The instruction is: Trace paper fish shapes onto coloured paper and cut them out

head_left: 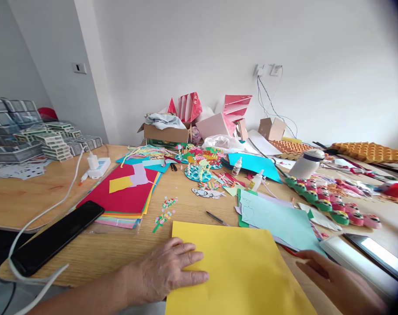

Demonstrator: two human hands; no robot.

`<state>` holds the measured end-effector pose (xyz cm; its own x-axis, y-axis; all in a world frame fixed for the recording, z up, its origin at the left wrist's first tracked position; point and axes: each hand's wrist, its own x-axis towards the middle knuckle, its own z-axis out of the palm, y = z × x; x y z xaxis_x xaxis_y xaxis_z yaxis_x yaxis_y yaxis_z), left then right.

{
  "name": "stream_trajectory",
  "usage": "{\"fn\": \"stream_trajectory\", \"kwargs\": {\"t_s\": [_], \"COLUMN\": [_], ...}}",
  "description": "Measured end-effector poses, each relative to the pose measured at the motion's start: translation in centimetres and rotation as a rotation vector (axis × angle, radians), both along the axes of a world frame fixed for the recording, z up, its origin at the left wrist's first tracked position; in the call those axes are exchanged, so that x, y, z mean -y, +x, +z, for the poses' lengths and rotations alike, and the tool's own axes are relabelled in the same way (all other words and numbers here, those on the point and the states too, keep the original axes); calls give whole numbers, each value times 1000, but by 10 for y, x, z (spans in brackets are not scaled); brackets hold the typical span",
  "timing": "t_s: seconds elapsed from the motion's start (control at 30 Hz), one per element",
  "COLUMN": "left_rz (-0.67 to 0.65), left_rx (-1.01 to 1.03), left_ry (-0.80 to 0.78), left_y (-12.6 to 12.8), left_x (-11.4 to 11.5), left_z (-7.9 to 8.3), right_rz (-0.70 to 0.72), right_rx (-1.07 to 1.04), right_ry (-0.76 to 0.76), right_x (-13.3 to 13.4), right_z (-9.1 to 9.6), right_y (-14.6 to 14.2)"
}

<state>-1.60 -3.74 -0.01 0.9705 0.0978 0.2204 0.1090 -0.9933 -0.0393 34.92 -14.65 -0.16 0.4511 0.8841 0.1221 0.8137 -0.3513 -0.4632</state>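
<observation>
Yellow sheet [241, 267] on surface [116, 251], near edge cut off; left hand [172, 267] flat on it, fingers ungripped. Right hand [333, 278] at red item [288, 250], mostly hidden; cannot tell whether grasped.

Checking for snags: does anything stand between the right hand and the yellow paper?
A slim red item lies between the right hand and the yellow paper, at the fingertips; whether it is held is unclear. Nearer the camera, only tabletop shows.
</observation>
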Motion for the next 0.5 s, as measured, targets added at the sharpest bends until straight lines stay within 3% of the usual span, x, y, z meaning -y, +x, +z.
{"fn": "stream_trajectory", "kwargs": {"t_s": [0.2,0.27,0.37,0.5], "left_rz": [-11,-9,4,26], "left_rx": [-14,-13,-12,-8], "left_ry": [24,33,40,35], "left_y": [2,2,0,-1], "left_x": [1,2,2,1], "left_z": [-1,-1,-2,-5], "right_rz": [320,392,426,475], "right_rx": [209,346,382,399], "right_ry": [-103,-198,-252,-267], "right_x": [-61,-88,-120,-139], "right_z": [44,44,31,19], "right_y": [-72,-92,-106,-114]}}
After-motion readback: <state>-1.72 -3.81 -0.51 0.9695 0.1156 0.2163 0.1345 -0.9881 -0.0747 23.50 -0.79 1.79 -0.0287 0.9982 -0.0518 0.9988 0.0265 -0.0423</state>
